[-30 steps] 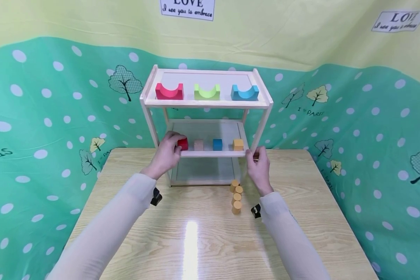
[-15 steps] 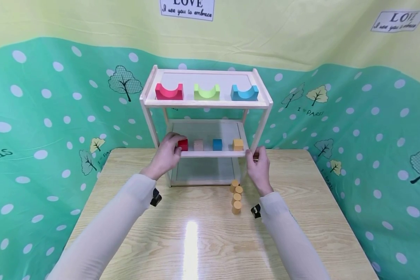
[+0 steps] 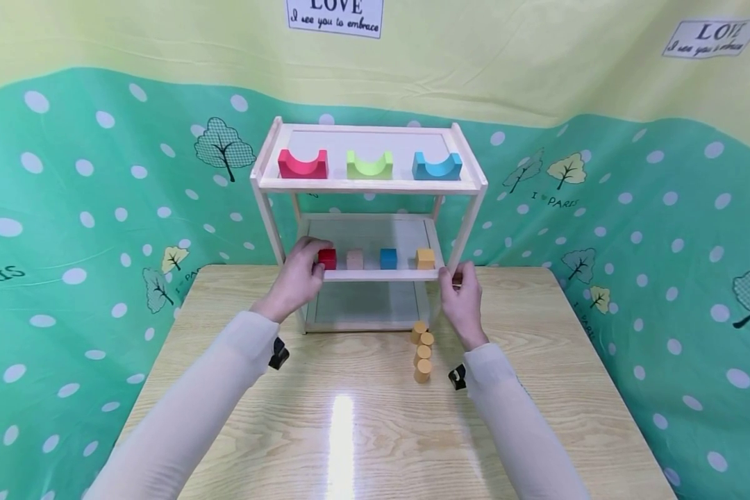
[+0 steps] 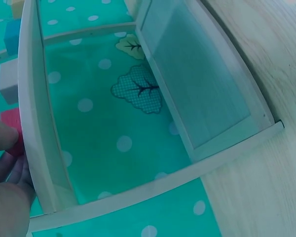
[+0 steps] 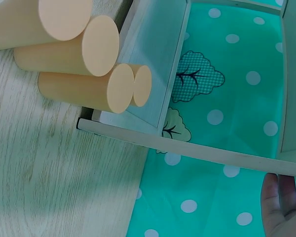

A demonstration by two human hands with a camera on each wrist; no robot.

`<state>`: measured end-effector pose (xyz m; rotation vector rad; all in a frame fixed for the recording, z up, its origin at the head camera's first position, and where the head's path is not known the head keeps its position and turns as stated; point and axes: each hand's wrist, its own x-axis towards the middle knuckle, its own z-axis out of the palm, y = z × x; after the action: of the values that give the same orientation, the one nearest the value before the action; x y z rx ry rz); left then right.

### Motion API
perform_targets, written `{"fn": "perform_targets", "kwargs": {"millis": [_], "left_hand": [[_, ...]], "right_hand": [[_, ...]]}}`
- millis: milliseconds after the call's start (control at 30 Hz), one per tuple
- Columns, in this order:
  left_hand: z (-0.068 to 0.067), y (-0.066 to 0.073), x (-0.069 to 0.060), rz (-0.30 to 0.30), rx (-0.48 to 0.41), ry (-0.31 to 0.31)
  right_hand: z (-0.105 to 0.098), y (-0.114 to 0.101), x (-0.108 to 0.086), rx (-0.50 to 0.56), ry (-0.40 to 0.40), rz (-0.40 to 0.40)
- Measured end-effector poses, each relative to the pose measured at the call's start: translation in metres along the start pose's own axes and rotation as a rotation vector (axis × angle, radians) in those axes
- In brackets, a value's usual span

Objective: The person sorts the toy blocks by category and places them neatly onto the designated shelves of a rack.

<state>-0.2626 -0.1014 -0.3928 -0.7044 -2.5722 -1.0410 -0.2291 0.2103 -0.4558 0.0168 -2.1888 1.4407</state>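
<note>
At the left end of the rack's middle shelf, my left hand (image 3: 294, 278) pinches a red cube (image 3: 328, 259). In the left wrist view, the thumb lies against this red cube (image 4: 12, 129), with the other fingers curled below. To its right stand a pale pinkish cube (image 3: 354, 260), a blue cube (image 3: 388, 258) and a yellow-orange cube (image 3: 425, 259), spaced in a row. My right hand (image 3: 462, 305) grips the right front post of the white wooden rack (image 3: 369, 185) at middle-shelf height. The right wrist view shows only its fingers (image 5: 272, 202) beside the post.
Red (image 3: 303, 167), green (image 3: 369, 167) and blue (image 3: 437, 168) arch-cut blocks stand on the top shelf. Several wooden cylinders (image 3: 422, 371) stand in a line before the rack's right front, on the wooden table (image 3: 256, 430). A patterned cloth (image 3: 100, 208) hangs behind.
The red cube appears turned slightly, its front face now squarer to the shelf edge. Both hands, the rack and the other blocks keep their places.
</note>
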Motion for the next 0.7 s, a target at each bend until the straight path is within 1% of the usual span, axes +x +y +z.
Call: {"fn": "perform_targets", "kwargs": {"millis": [100,167,367,467,533,700], "left_hand": [[0.0,0.002,-0.002,-0.019,0.004,0.004],[0.0,0.003,-0.003,-0.017,0.01,0.018],[0.001,0.004,-0.009,0.056,0.035,0.084],[0.001,0.004,-0.014,0.07,0.044,0.107],[0.001,0.004,-0.017,0.076,0.032,0.125],[0.002,0.007,-0.025,0.107,-0.039,0.194]], "right_hand": [[0.0,0.0,0.0,-0.002,-0.001,0.0],[0.0,0.001,0.0,-0.003,-0.001,0.003],[0.0,0.001,0.0,-0.002,-0.001,0.009],[0.0,0.001,0.0,0.005,-0.002,0.015],[0.0,0.001,0.0,0.006,-0.003,0.02],[0.0,0.001,0.0,0.001,-0.005,0.023]]}}
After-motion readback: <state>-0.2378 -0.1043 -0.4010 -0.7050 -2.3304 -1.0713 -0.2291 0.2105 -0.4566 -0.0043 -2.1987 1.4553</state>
